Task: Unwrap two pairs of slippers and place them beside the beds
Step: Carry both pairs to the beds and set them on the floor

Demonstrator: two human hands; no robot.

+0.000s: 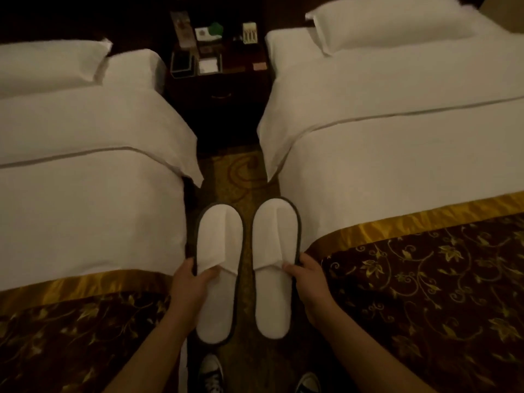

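Observation:
Two white slippers with dark trim are held side by side over the aisle between the two beds, toes pointing away from me. My left hand [189, 282] grips the left slipper [218, 268] at its outer edge, thumb on the upper. My right hand [307, 279] grips the right slipper [273, 265] the same way. Neither slipper has wrapping on it. The left bed [85, 177] and the right bed [397, 154] have white sheets and dark floral runners with gold bands. No second pair is in view.
A dark nightstand [218, 89] with small boxes, cards and a notepad stands at the head of the aisle. The patterned carpet [241, 171] runs between the beds. My two dark sneakers [211, 375] show at the bottom edge.

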